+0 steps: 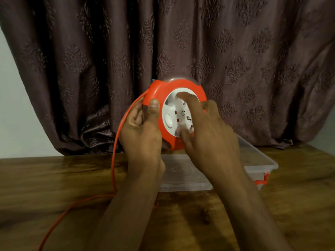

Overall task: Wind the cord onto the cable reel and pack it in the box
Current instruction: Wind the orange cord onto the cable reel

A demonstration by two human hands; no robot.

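Observation:
An orange cable reel [181, 86] with a white socket face is held up above the table, its face turned toward me. My left hand [143, 131] grips its left rim, thumb on the orange edge. My right hand [204, 129] lies over the white centre, with the index finger and thumb pressed on it; it looks blurred. An orange cord [116, 149] leaves the reel's left side, drops to the table and trails toward the lower left edge. A clear plastic box [257, 158] sits on the table just behind and below the reel.
The wooden table [45, 178] spans the lower frame. A dark patterned curtain [235, 51] hangs directly behind the reel. An orange latch [262, 180] shows on the box's right end.

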